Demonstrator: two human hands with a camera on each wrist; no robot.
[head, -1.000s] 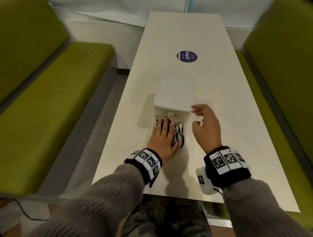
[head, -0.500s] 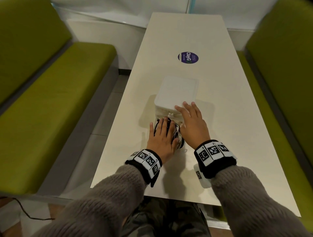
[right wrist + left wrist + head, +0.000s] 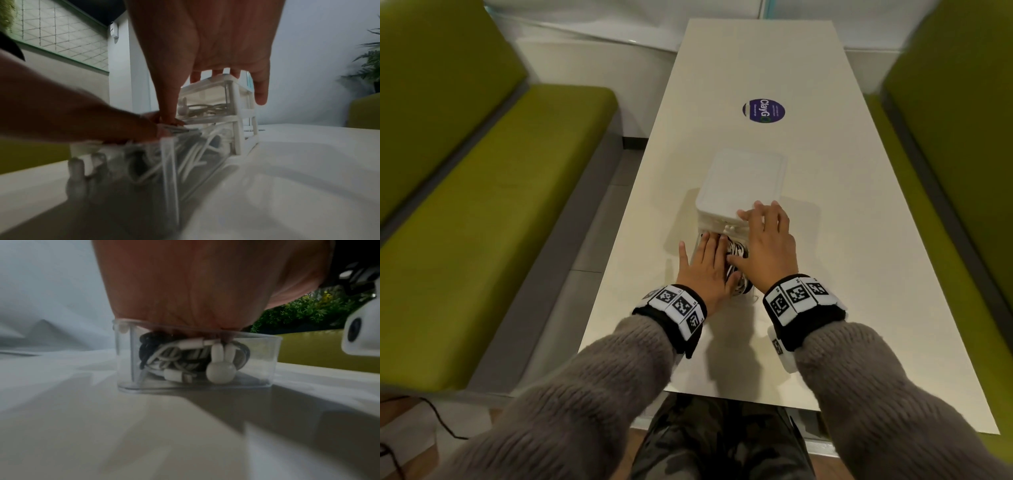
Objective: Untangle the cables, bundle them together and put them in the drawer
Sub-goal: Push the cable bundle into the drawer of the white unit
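Observation:
A small white drawer unit (image 3: 743, 181) stands mid-table, and its clear bottom drawer (image 3: 259, 360) is pulled out toward me. Black and white cables (image 3: 176, 360) lie coiled inside that drawer, behind a white rabbit-shaped knob (image 3: 220, 369). My left hand (image 3: 705, 263) lies flat with straight fingers on top of the cables (image 3: 736, 253). My right hand (image 3: 767, 236) rests with straight fingers on the unit's near top edge, its thumb down beside the cables. In the right wrist view the unit (image 3: 232, 100) and drawer (image 3: 168, 159) show blurred under both hands.
The long white table (image 3: 825, 257) carries a round purple sticker (image 3: 763, 110) beyond the unit. Green bench seats (image 3: 482, 212) flank the table on both sides. The table's near edge is just below my wrists.
My right hand came in from the right of the unit and settled on its near top edge. My left hand stayed on the cables in the drawer.

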